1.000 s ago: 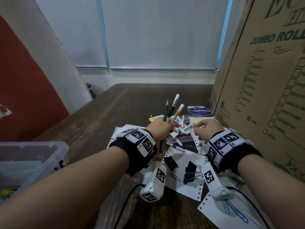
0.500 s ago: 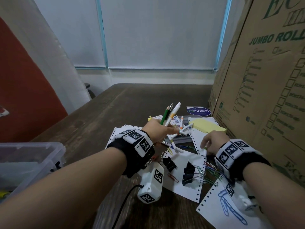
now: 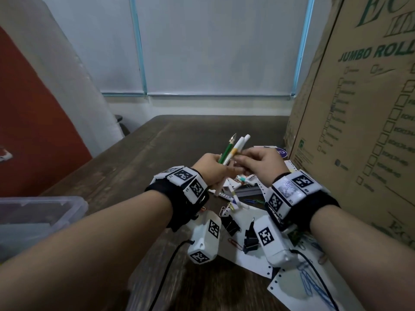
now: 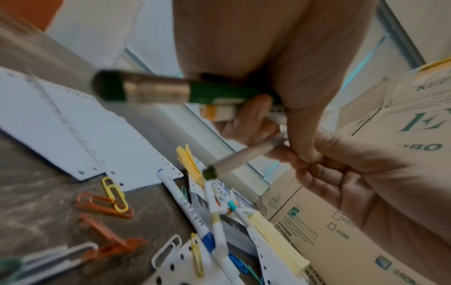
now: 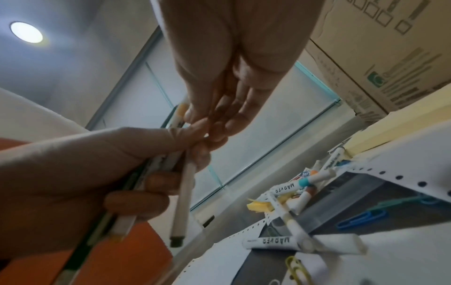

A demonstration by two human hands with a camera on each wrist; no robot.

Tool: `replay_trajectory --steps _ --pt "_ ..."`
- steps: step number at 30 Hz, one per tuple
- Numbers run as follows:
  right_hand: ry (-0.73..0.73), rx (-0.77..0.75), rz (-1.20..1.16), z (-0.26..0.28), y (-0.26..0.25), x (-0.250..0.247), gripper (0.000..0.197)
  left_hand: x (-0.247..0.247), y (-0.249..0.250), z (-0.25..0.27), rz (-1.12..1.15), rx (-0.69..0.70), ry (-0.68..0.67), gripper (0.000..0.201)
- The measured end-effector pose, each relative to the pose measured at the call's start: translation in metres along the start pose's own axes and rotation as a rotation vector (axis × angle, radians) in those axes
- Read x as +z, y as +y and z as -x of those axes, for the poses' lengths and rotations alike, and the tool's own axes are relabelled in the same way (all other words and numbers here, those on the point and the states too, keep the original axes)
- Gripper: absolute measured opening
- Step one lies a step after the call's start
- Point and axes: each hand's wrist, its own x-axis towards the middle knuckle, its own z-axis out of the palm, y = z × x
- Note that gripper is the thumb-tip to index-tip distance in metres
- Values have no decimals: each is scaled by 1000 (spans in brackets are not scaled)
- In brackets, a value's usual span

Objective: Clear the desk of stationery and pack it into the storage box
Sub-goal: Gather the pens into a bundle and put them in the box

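My left hand point(image 3: 221, 167) grips a bundle of pens point(image 3: 234, 149) with a green pencil point(image 3: 226, 151) above the desk; the pencil point(image 4: 195, 92) crosses the left wrist view. My right hand point(image 3: 242, 160) meets it and pinches a white pen point(image 5: 183, 192) with a dark tip, held against the bundle point(image 5: 127, 192). The same pen point(image 4: 244, 156) shows beside the right hand point(image 4: 305, 164). Loose markers point(image 3: 246, 179) lie on the desk below the hands. The clear storage box point(image 3: 45, 207) stands at the left edge.
Perforated paper sheets point(image 3: 249, 259) carry black binder clips point(image 3: 229, 223) and coloured paper clips point(image 4: 114, 194). Yellow sticky notes point(image 4: 275, 237) lie by the markers. A tall cardboard carton point(image 3: 359, 108) walls the right side. Bare dark desk point(image 3: 179, 135) stretches behind.
My right hand dropped to the papers at the right, then rose back to the left hand with a white pen. The left hand stayed up with its bundle, now tilted further right.
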Motion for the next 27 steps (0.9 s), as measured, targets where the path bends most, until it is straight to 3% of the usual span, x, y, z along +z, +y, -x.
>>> replay_trajectory --steps 3,6,10,14,16,21,27 --pt "56 57 77 -7 13 -1 22 -8 0 -6 -62 -53 85 28" --pt "60 131 414 -12 23 -6 35 -17 0 -11 -89 -100 140 26" --pt "-193 236 801 -12 28 2 64 -23 3 -16 -81 -104 149 25" --pt "-357 298 941 -12 38 16 84 -22 4 -20 -109 -113 119 25" --pt "-416 315 1045 -12 39 23 83 -21 4 -21 -116 -113 105 25" --pt "-505 262 1242 -16 33 32 53 -15 0 -20 -110 -117 93 25" --pt "-646 280 1350 -31 34 41 54 -11 -5 -14 -138 -141 92 27"
